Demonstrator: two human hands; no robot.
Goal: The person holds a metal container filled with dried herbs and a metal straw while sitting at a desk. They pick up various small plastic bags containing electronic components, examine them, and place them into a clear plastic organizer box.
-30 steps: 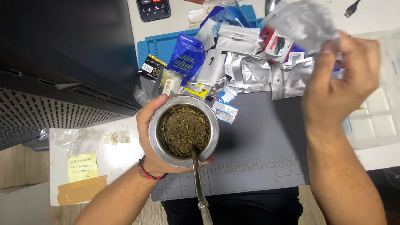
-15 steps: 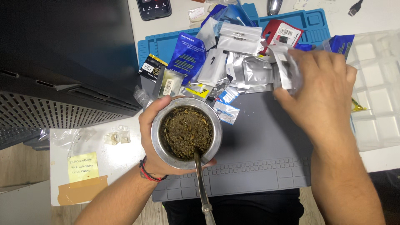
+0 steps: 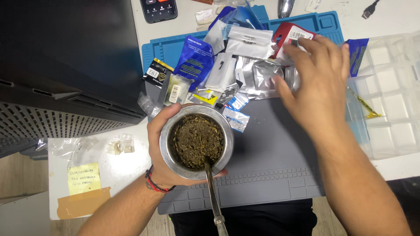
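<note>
Left hand [image 3: 164, 144] wrapped round full metal cup [image 3: 196, 142]; right hand [image 3: 317, 83] spread flat on foil packets [image 3: 258, 76] beyond cup. Tilt risks spill over grey mat [image 3: 271, 166].

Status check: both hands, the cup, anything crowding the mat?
Left hand grips metal cup, straw in it. Right hand flat on silver pouches. Packets crowd the mat's far edge.

one metal cup [image 3: 197, 142], one metal straw [image 3: 213, 196], one phone [image 3: 159, 8], two work mats, one yellow note [image 3: 84, 178], many small packets.
</note>
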